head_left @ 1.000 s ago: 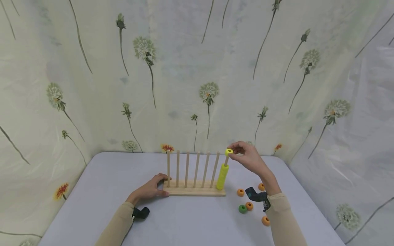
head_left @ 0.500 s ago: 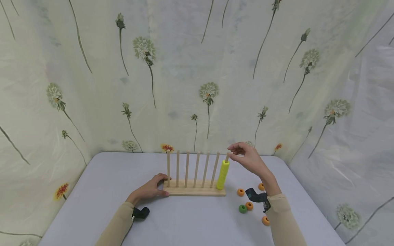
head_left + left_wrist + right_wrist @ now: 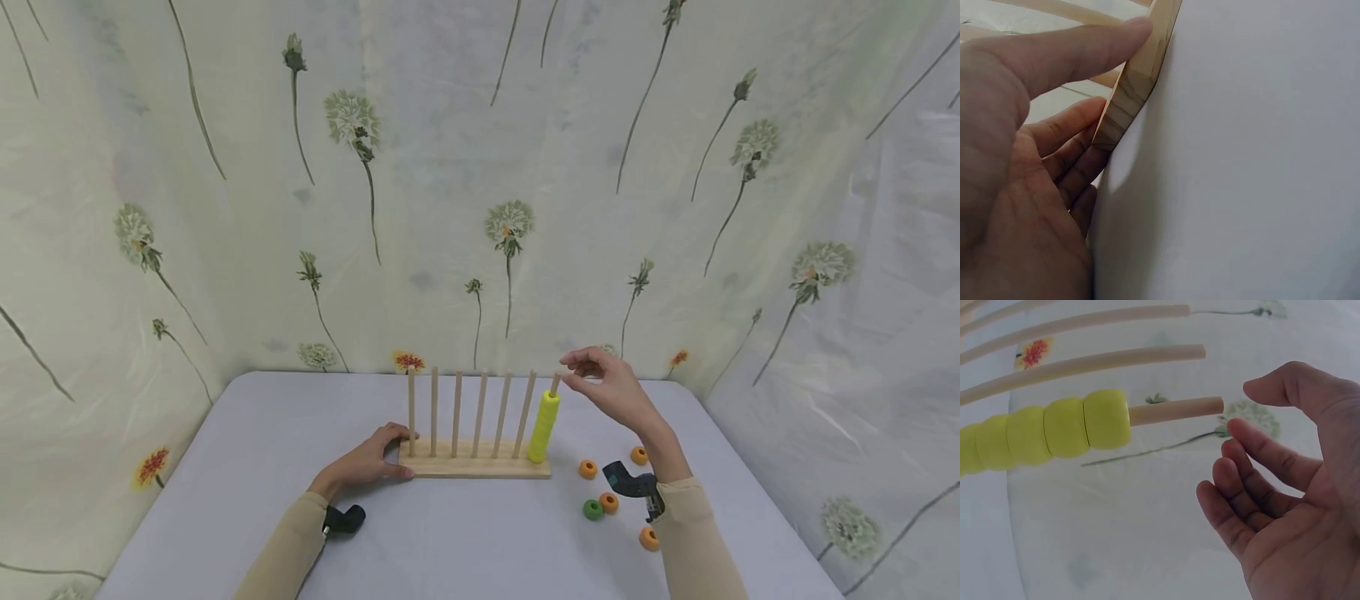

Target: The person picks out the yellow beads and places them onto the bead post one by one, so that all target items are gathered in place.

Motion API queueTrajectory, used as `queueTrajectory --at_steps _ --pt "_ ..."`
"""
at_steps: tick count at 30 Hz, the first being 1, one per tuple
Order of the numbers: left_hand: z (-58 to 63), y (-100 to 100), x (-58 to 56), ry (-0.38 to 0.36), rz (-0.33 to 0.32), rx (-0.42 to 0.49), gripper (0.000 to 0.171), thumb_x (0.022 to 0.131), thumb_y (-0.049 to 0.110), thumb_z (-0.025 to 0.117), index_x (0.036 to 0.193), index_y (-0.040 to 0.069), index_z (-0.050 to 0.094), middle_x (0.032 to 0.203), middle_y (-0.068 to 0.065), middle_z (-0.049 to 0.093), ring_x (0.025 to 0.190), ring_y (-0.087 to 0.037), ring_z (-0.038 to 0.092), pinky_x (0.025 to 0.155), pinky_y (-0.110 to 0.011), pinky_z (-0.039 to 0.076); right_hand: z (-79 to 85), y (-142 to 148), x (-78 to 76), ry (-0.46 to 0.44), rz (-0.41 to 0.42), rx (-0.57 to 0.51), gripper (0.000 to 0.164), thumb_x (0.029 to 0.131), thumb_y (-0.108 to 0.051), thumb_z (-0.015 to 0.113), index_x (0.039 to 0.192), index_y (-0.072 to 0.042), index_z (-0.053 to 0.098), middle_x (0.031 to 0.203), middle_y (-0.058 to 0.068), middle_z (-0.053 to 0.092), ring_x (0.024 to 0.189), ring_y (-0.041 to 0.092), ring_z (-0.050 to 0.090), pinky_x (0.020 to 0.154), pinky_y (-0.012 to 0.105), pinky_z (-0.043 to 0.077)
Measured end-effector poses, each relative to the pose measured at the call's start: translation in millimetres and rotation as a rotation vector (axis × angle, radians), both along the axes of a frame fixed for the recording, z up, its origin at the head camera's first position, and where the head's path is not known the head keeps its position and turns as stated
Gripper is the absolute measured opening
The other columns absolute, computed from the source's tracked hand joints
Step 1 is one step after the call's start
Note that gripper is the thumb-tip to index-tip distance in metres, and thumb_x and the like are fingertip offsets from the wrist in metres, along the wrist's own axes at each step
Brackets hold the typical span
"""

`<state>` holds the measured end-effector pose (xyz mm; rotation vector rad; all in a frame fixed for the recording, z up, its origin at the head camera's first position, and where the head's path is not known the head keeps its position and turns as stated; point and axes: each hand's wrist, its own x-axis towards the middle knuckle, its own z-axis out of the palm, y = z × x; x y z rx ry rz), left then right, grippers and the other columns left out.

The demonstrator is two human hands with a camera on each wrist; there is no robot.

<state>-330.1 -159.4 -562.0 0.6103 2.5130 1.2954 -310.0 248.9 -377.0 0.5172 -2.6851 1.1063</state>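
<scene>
A wooden peg rack (image 3: pixel 480 469) stands on the table, its several upright pegs in a row. Yellow beads (image 3: pixel 543 427) are stacked on the rightmost peg, whose bare tip (image 3: pixel 1179 411) sticks out above the top bead. My left hand (image 3: pixel 367 458) holds the left end of the base, thumb on the front edge and fingers at the back, as the left wrist view shows. Beside the tip of the beaded peg hovers my right hand (image 3: pixel 611 390), its fingers loosely bent and apart from the thumb, with nothing in them.
To the right of the rack lie a green bead (image 3: pixel 592 509) and several orange beads (image 3: pixel 587 469), one orange bead (image 3: pixel 649 538) close to the right sleeve. A flower-printed curtain (image 3: pixel 450 208) surrounds the white table (image 3: pixel 450 550).
A yellow bead pinched by my right hand at the peg's tip has dropped onto the stack. The right hand has let go and shifted slightly right. My left hand stays on the base.
</scene>
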Motion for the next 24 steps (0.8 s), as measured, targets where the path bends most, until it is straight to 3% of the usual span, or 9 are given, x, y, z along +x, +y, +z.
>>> queueTrajectory --at_steps 4,6,8,10,12,17,20,24 --pt "7.3 -3.2 -1.9 -0.019 -0.013 -0.006 0.073 0.080 0.041 0.077 0.139 0.014 0.044 0.146 -0.010 0.041 0.141 -0.032 0.030 0.114 -0.056 0.025 2.3 1.0 4.8 0.018 -0.045 0.009 0.042 0.090 -0.044 0.064 0.120 -0.015 0.059 0.118 0.006 0.059 0.106 0.024 0.057 0.090 0.044 0.049" --pt "19.1 -6.7 -1.7 -0.014 -0.004 -0.006 0.078 0.083 0.045 0.073 0.146 0.015 0.037 0.149 -0.011 0.038 0.142 -0.033 0.029 0.113 -0.056 0.027 4.5 1.5 7.0 0.035 -0.073 0.016 0.047 0.089 -0.049 0.063 0.122 -0.016 0.058 0.119 0.006 0.058 0.109 0.025 0.055 0.092 0.046 0.048" --pt "39.0 -10.2 0.8 0.031 0.016 -0.015 0.081 0.087 0.049 0.067 0.150 0.016 0.029 0.153 -0.013 0.031 0.144 -0.035 0.025 0.112 -0.058 0.026 7.2 1.6 9.6 0.061 -0.102 0.030 0.050 0.089 -0.051 0.063 0.124 -0.016 0.057 0.121 0.007 0.056 0.111 0.026 0.053 0.094 0.048 0.046" --pt "65.2 -12.6 6.4 0.140 0.050 -0.058 0.083 0.089 0.052 0.062 0.152 0.014 0.025 0.156 -0.015 0.027 0.144 -0.038 0.023 0.113 -0.061 0.023 9.9 1.5 12.7 0.095 -0.127 0.053 0.053 0.089 -0.050 0.064 0.127 -0.015 0.056 0.125 0.009 0.055 0.114 0.030 0.050 0.096 0.051 0.044" --pt "94.0 -12.5 14.5 0.308 0.115 -0.133 0.084 0.088 0.055 0.061 0.152 0.012 0.026 0.157 -0.014 0.025 0.145 -0.038 0.021 0.115 -0.062 0.016 12.0 0.6 16.7 0.135 -0.156 0.086 0.056 0.088 -0.050 0.065 0.131 -0.015 0.055 0.131 0.011 0.051 0.120 0.033 0.045 0.096 0.057 0.041" --pt "156.7 1.6 38.3 0.750 0.375 -0.321 0.080 0.084 0.059 0.063 0.147 0.014 0.041 0.156 -0.011 0.031 0.147 -0.032 0.020 0.117 -0.061 0.001 17.6 -2.5 25.9 0.237 -0.214 0.155 0.064 0.085 -0.050 0.068 0.136 -0.015 0.052 0.143 0.015 0.041 0.131 0.041 0.032 0.096 0.067 0.035" --pt "181.3 15.6 51.6 0.906 0.495 -0.387 0.080 0.082 0.062 0.063 0.146 0.018 0.044 0.157 -0.010 0.031 0.149 -0.031 0.015 0.117 -0.061 -0.002 22.1 -5.5 30.2 0.284 -0.234 0.190 0.069 0.083 -0.050 0.070 0.139 -0.015 0.050 0.149 0.015 0.035 0.133 0.044 0.028 0.099 0.068 0.031" --pt "198.5 31.5 63.7 0.999 0.578 -0.411 0.086 0.079 0.067 0.063 0.148 0.022 0.039 0.159 -0.009 0.027 0.151 -0.031 0.004 0.115 -0.065 -0.004 28.7 -10.9 35.6 0.332 -0.254 0.242 0.077 0.080 -0.050 0.073 0.144 -0.020 0.045 0.156 0.016 0.026 0.138 0.046 0.023 0.102 0.072 0.024"
